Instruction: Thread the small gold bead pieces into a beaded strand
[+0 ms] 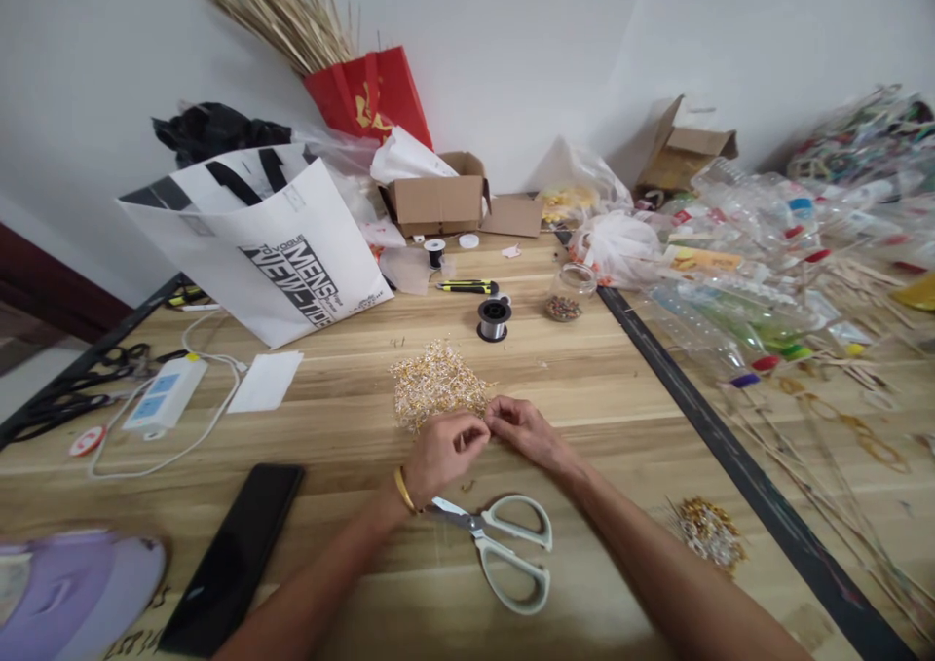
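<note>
My left hand [447,455] and my right hand [527,429] meet fingertip to fingertip over the wooden table. Both are closed in a pinch, and whatever lies between the fingers is too small to make out. Just beyond them spreads a heap of gold and silvery beaded pieces [436,385]. White-handled scissors [504,536] lie partly open below my hands, their blades close to my left wrist. A smaller pile of gold and clear beaded pieces [708,532] sits to the right of my right forearm.
A wire spool [493,320], a yellow-black cutter [467,286] and a jar of beads [564,296] stand beyond the heap. At left are a phone [232,554], a power strip [167,393] and a white bag [263,252]. Plastic bottles [774,315] crowd the right side.
</note>
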`<state>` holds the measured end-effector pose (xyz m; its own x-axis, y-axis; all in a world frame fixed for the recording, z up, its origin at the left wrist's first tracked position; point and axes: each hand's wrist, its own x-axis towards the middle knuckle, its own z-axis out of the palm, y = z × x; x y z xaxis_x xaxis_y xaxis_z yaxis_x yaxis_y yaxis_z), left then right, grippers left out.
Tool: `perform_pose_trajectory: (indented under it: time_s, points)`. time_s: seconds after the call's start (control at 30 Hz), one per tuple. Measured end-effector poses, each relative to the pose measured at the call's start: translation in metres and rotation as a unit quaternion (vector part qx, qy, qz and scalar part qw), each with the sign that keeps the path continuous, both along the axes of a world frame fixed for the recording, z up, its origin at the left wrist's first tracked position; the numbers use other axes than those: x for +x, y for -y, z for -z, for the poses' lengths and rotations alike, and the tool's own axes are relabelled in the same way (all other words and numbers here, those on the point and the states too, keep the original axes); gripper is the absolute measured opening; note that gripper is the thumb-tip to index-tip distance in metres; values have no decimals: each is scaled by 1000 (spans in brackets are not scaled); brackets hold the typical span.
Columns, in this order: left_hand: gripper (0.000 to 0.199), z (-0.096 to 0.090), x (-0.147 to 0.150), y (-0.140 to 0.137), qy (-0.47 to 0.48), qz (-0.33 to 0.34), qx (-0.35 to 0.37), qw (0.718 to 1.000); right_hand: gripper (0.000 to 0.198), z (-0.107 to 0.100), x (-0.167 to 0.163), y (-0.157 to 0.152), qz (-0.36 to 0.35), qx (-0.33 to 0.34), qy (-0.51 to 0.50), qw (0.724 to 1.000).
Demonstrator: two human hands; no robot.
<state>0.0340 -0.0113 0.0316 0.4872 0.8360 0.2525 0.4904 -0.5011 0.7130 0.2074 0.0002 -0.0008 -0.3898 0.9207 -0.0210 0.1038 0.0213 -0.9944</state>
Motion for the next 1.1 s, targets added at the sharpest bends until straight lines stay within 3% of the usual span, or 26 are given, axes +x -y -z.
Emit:
perform_pose_trajectory:
  time_s: [0.1,0.3,0.57,1.1]
  points:
    - [12,4,-12,-13,116,-94,-131,980,20,4,-7,6,33,22,13,999]
    - [16,16,-19,-24,215,-116,-239,940,14,0,-16,15,91,108,56,988]
    - [17,14,-16,-21,232,-112,-280,925,11,-4,-17,22,80,234,100,964]
    - [16,20,-16,-17,220,-78,-277,932,12,2,-17,23,72,262,128,954]
